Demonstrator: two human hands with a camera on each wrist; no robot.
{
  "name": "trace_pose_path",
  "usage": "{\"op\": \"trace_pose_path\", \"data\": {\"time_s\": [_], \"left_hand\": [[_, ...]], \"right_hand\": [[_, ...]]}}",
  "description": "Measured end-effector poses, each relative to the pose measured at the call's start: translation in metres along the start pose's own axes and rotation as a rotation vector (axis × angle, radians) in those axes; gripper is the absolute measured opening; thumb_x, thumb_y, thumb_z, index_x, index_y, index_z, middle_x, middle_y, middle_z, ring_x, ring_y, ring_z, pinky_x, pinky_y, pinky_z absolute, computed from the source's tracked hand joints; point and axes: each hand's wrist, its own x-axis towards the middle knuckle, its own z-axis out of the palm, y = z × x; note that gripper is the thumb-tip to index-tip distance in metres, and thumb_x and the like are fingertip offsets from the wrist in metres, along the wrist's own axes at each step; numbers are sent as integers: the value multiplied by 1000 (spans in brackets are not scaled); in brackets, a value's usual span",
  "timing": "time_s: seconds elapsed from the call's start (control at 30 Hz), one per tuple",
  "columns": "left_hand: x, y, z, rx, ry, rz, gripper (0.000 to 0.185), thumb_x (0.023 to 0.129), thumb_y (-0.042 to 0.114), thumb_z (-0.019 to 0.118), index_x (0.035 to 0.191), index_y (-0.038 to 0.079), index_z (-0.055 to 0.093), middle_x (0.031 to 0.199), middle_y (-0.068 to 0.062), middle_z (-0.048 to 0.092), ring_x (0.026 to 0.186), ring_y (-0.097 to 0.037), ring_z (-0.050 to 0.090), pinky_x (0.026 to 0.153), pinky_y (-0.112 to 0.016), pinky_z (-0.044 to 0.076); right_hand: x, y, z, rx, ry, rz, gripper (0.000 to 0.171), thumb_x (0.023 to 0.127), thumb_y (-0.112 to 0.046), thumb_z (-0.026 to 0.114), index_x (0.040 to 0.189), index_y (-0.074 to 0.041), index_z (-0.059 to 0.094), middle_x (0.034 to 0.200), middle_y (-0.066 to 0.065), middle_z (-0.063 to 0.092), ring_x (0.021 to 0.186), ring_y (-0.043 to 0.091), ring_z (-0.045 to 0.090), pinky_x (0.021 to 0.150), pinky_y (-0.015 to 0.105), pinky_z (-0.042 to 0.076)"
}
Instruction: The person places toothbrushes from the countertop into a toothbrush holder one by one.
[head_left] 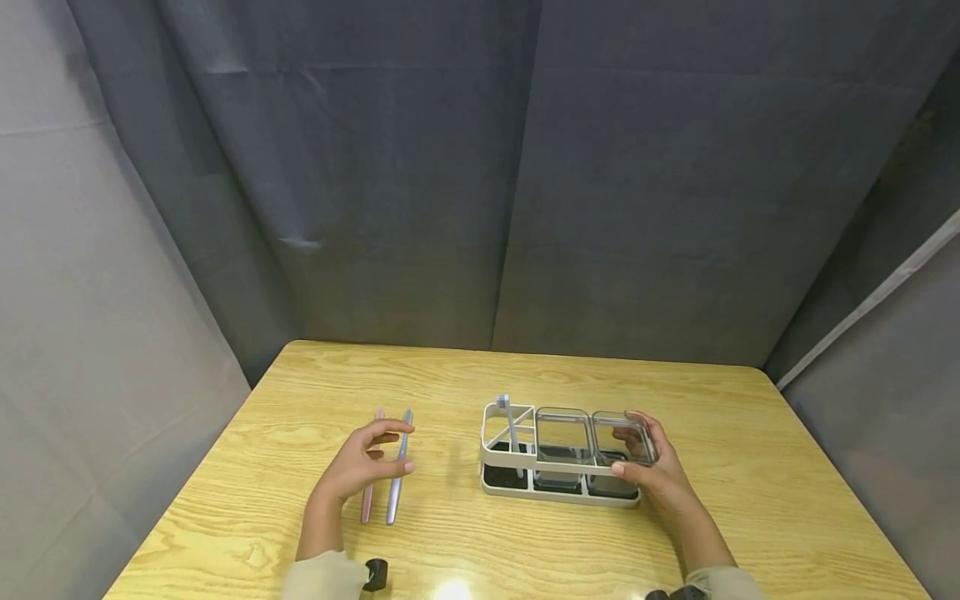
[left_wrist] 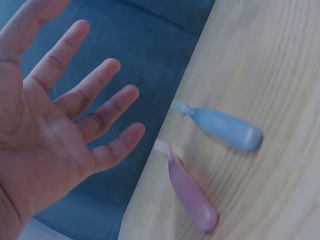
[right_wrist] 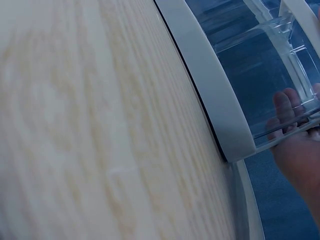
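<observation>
A: What did the head view show of the two hands?

B: The right hand (head_left: 651, 468) gripped the rightmost clear cup (head_left: 624, 442) seated in the white toothbrush holder (head_left: 525, 487), thumb on its near face and fingers curled over its far rim. The left hand (head_left: 360, 465) hovered with fingers spread and relaxed, holding nothing, directly above the pink toothbrush (head_left: 369, 500) and the blue toothbrush (head_left: 396, 492), which lay side by side on the table (head_left: 750, 467).

A: Where did the holder stand?

B: Slightly right of the table's middle, closer to the near edge than the far one. A second clear cup (head_left: 562, 437) sat in its centre compartment, and a grey toothbrush (head_left: 510, 429) stood tilted in its left compartment.

A: What could have gone wrong?

B: Judged from the grip, a skewed lift of the rightmost cup might have dragged the light holder along, tipping the standing brush. The left hand, lowered carelessly, could have rolled the two loose toothbrushes towards the left edge.

A: And the room for moving?

B: Bare table lay between the loose toothbrushes and the holder, behind both up to the far edge, and right of the holder. The near edge was close to both forearms, and grey curtains closed in the other three sides.
</observation>
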Motion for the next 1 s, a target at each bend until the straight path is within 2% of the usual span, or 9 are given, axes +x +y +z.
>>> {"op": "trace_pose_path", "data": {"time_s": [0.2,0.4,0.5,0.7,0.73,1.0], "left_hand": [[-4,-5,-6,7,41,-36,48,72,13,80,117,11,62,133,-7,47,122,-36,35,97,-62,27],[-7,-11,-13,61,65,-32,43,73,13,80,113,11,64,130,-4,49,125,-33,35,93,-61,31],[-10,-9,-17,76,73,-50,44,73,13,79,114,8,63,132,-6,47,124,-34,36,93,-61,31],[-12,-14,-25,59,83,-73,44,73,11,80,114,9,63,133,-10,47,120,-41,38,91,-60,35],[-12,-20,-26,54,89,-74,44,73,11,80,113,9,63,133,-10,46,120,-43,38,90,-60,36],[-16,-27,-32,29,80,-116,46,74,13,79,117,6,61,137,-16,42,120,-45,37,86,-54,42]], "right_hand": [[0,1,0,24,-1,13,80,72,10,67,140,-5,26,126,27,38,119,29,39,101,21,27],[1,3,0,39,-8,14,80,72,10,67,140,-5,26,126,26,39,118,30,39,102,25,26],[2,4,-1,44,-16,8,80,72,10,66,140,-5,25,126,26,38,118,29,39,103,25,25],[1,3,-1,50,-17,14,81,72,10,66,140,-4,25,127,28,37,119,30,38,105,30,23],[1,3,-1,51,-15,15,81,72,10,66,140,-4,25,127,28,37,119,30,38,105,31,23],[1,2,-1,41,-11,18,80,72,10,66,140,-7,27,127,27,38,118,29,39,102,24,26]]}}
